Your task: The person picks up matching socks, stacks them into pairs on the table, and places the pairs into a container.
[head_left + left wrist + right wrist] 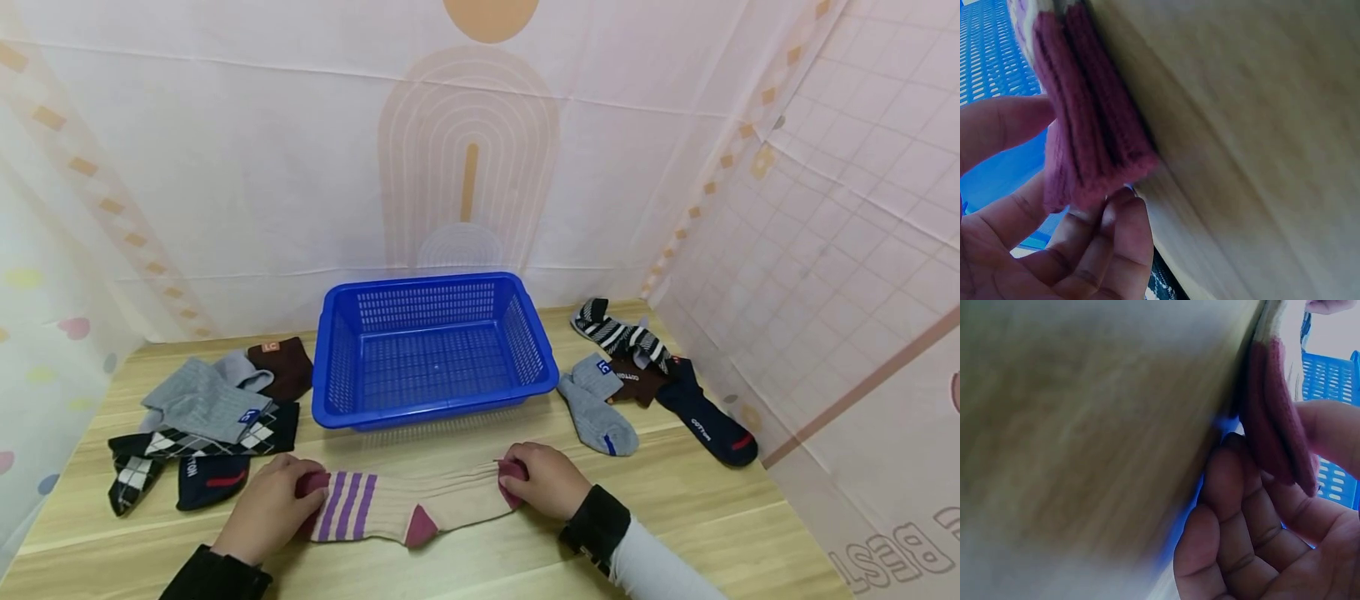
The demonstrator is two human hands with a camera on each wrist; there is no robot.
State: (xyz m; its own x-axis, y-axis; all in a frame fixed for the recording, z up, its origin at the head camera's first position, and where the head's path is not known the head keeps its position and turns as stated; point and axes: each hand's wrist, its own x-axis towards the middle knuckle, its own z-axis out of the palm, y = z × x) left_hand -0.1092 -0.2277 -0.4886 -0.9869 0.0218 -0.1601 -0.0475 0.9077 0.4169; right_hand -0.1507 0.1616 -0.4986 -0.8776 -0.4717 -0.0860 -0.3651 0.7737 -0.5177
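Centrally, a cream sock (405,497) with purple stripes (345,506) stretches lengthwise, nearside of a blue basket (435,409). Left hand (273,504) pinches the maroon cuff (1082,119) between thumb (1007,127) and fingers (1132,231); right hand (553,482) pinches the maroon toe (1275,419) likewise. Contact with the wooden table (690,525) is hard to judge. One sock pile (201,402) lies left of the basket, another pile (596,412) right.

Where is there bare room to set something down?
Free: inside the blue basket; the tabletop strip between it and the cream sock; tabletop right of the right hand, in front of the right sock pile. Crowded: that pile and the left sock pile.
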